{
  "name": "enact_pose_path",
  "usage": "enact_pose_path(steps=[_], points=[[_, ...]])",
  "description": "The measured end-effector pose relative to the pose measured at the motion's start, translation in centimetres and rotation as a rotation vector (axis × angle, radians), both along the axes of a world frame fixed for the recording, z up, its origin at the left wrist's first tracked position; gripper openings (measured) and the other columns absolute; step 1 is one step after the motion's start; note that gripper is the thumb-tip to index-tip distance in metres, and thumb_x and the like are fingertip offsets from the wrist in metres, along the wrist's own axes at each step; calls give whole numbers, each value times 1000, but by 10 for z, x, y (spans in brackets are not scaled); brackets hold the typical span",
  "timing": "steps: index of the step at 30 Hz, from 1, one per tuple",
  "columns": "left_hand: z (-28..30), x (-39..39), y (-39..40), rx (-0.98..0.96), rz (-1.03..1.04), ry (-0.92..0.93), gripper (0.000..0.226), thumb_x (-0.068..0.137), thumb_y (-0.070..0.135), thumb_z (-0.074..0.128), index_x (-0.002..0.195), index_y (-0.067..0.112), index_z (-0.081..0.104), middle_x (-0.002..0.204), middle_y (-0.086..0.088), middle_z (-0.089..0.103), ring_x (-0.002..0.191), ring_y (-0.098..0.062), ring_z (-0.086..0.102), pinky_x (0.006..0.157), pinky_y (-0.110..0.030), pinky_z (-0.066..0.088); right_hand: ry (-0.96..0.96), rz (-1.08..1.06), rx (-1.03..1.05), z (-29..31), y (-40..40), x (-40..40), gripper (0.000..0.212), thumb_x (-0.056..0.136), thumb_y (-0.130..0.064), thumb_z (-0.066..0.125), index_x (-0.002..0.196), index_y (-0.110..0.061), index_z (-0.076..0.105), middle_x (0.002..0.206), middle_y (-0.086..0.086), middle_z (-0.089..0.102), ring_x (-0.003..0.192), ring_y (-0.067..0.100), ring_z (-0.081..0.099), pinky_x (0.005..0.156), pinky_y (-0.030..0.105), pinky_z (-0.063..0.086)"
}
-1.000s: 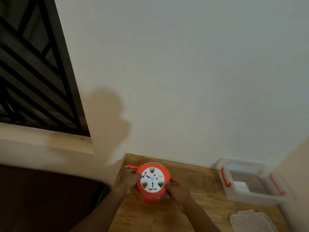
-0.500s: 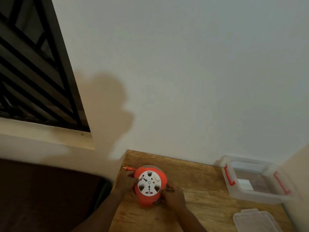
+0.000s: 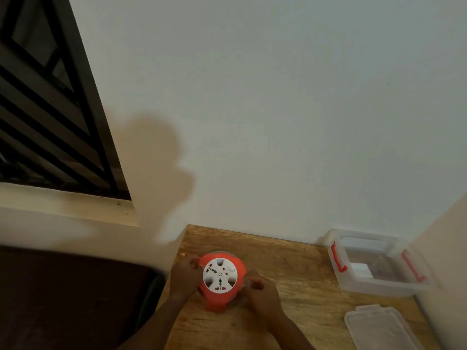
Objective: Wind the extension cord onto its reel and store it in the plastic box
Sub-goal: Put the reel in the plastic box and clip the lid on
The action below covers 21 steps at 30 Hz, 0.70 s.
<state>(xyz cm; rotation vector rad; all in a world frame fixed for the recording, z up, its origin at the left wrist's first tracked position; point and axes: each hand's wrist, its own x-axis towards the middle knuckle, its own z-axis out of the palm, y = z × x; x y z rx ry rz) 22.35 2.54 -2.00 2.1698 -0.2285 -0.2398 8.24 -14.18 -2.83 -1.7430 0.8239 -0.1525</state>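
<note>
Near the left end of the wooden table [image 3: 298, 269], the orange cord reel [image 3: 221, 282] stood with its white socket face turned up toward the camera. The left hand [image 3: 184, 276] was curled against the reel's left flank, gripping it near the small orange plug end [image 3: 185, 254] that poked out past the fingers. The right hand [image 3: 260, 291] was curled at the reel's right edge, seemingly pinching the rim or a winding grip, though the exact hold could not be told.

My judgement was that the reel might slide or tip if the turning hand pulled harder than the steadying one held, and the loose plug end could flick free and undo the last turns. Carrying it across to the clear plastic box [image 3: 374, 263], well apart at the far right, risked clipping a red latch [image 3: 337, 257].

How much cord remained unwound was hidden, since the hands covered the reel's sides. The box lid [image 3: 386, 327], lying near right, was cut off by the frame, and a pale item inside the box was unclear.
</note>
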Motion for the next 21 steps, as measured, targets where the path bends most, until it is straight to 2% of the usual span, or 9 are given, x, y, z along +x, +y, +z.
enact_pose_path(steps=[4,8,10,12,14,16,18,21], points=[[7,-8,-9,-52,-12,-47,12,84,-3,64,87,4,74,85,-10,74,81,-30,70,68,-41,58,-18,-128,40,6,-13,-20,19,71,-15,74,87,-24,73,90,-3,72,82,15,69,72,37,59],[8,-27,-34,-90,-53,-45,21,94,8,67,115,6,71,107,-9,71,100,-27,66,83,-36,55,-47,-257,64,9,-35,-67,19,71,-14,77,89,-19,73,88,6,73,72,13,67,59,30,55],[12,-38,-53,-151,-96,-47,22,92,4,69,114,4,72,106,-10,71,103,-29,65,88,-36,50,-40,-333,68,12,-47,-94,21,76,-14,78,95,-19,72,95,3,71,82,16,69,61,29,56],[19,-49,-74,-215,-167,-41,21,91,1,70,111,6,73,107,-6,72,103,-23,65,88,-33,49,-39,-407,77,17,-58,-118,22,78,-11,77,97,-20,70,100,0,68,87,17,68,64,29,58],[28,-62,-99,-245,-266,-26,20,92,5,70,112,8,73,109,-3,73,103,-17,65,84,-26,49,-40,-470,66,22,-71,-141,24,79,-11,77,98,-23,68,102,-1,67,89,16,67,72,37,60],[38,-76,-128,-257,-352,6,18,93,7,70,112,7,74,109,-5,73,103,-18,66,88,-30,53,-61,-518,45,28,-85,-163,25,79,-11,76,97,-26,67,103,-2,67,92,17,66,79,43,60],[49,-91,-156,-276,-412,22,15,92,5,71,106,6,76,104,-6,74,100,-20,68,91,-32,54,-79,-562,31,33,-98,-182,26,80,-13,76,100,-26,66,103,-3,66,94,17,65,80,42,60],[65,-118,-195,-305,-525,7,12,91,9,73,98,17,77,93,8,75,91,-5,69,81,-16,50,-98,-622,-4,40,-121,-209,34,81,-14,75,113,-20,65,107,-4,65,99,17,63,82,43,59]])
